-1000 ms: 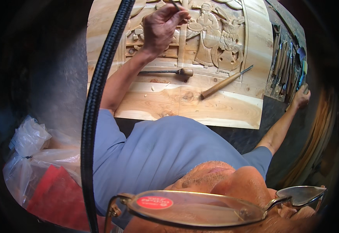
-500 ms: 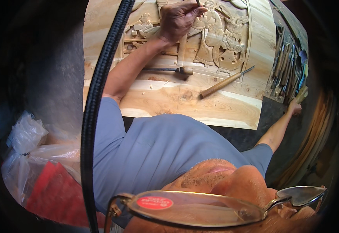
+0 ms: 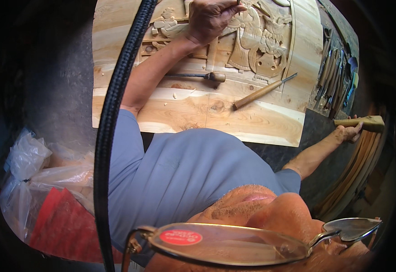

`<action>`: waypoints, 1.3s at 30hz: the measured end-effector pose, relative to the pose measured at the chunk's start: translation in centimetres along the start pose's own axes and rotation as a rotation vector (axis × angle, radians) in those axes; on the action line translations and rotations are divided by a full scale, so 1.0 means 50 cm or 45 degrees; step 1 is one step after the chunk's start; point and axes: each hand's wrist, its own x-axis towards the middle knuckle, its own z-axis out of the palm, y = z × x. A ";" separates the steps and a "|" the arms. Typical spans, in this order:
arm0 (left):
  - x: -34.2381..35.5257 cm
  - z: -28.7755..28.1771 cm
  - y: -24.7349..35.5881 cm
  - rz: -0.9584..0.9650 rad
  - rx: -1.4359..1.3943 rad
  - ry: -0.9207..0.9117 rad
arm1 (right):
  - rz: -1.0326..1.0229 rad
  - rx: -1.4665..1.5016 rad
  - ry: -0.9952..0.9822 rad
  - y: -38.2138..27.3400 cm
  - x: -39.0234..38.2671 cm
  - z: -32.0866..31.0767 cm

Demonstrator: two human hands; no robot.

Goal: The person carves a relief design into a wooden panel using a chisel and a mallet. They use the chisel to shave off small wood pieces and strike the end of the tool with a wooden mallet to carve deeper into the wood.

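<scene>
Moving clear of tools (image 3: 329, 81): wooden mallet (image 3: 372, 123)

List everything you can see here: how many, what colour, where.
Carved panel: one, pale, upper centre
Chisel: one, brown handle, on the panel
Dark-shafted tool: one, pale handle, left of the chisel
Wood chips: few, pale, on the panel
Tool cluster: uncountable, brown and grey, upper right
Wooden club: one, yellowish, in the right hand
Thin tool: one, dark, in the left hand
Table: one, dark, under the panel
Long strips: several, brown, lower right
Plastic bag: one, clear, lower left
Red sheet: one, red, by the bag
Strap: one, black, left of centre
Glasses: one pair, gold-toned, lower edge
Shirt: one, blue-grey, centre
Face: one, bottom
Left hand: one, bare, over the panel
Right hand: one, bare, right side
</scene>
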 end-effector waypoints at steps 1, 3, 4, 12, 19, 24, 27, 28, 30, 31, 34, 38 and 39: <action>0.002 0.005 0.000 0.026 -0.019 -0.004 | -0.096 0.097 -0.004 -0.062 -0.035 0.028; 0.005 0.020 0.000 0.085 -0.042 -0.005 | 0.204 0.282 -0.267 -0.120 -0.034 0.037; 0.004 0.019 -0.004 0.107 -0.015 0.011 | 0.176 0.273 -0.394 -0.142 -0.059 0.071; 0.030 0.026 -0.002 0.606 0.163 0.094 | -0.622 -0.179 -0.665 -0.344 -0.334 0.313; 0.028 0.025 0.015 0.557 0.163 0.082 | -1.269 -0.566 -0.613 -0.401 -0.423 0.433; 0.033 0.034 0.009 0.615 0.130 0.120 | -1.506 -0.220 -0.480 -0.387 -0.448 0.489; 0.030 0.033 0.012 0.613 0.134 0.108 | -1.805 -0.646 -0.629 -0.400 -0.494 0.504; 0.030 0.032 0.015 0.611 0.170 0.103 | -1.815 -0.809 -0.769 -0.419 -0.521 0.503; 0.030 0.030 0.015 0.632 0.245 0.104 | -1.729 -0.630 -0.681 -0.413 -0.523 0.517; 0.029 0.030 0.013 0.608 0.214 0.120 | -1.681 -0.548 -0.640 -0.409 -0.524 0.519; 0.028 0.023 0.012 0.412 0.014 0.121 | -1.599 -0.348 -0.632 -0.415 -0.510 0.518; 0.030 0.018 0.010 0.368 -0.016 0.150 | -1.559 -0.221 -0.619 -0.417 -0.508 0.518; 0.032 0.019 0.008 0.396 0.013 0.157 | -1.558 -0.205 -0.620 -0.419 -0.508 0.518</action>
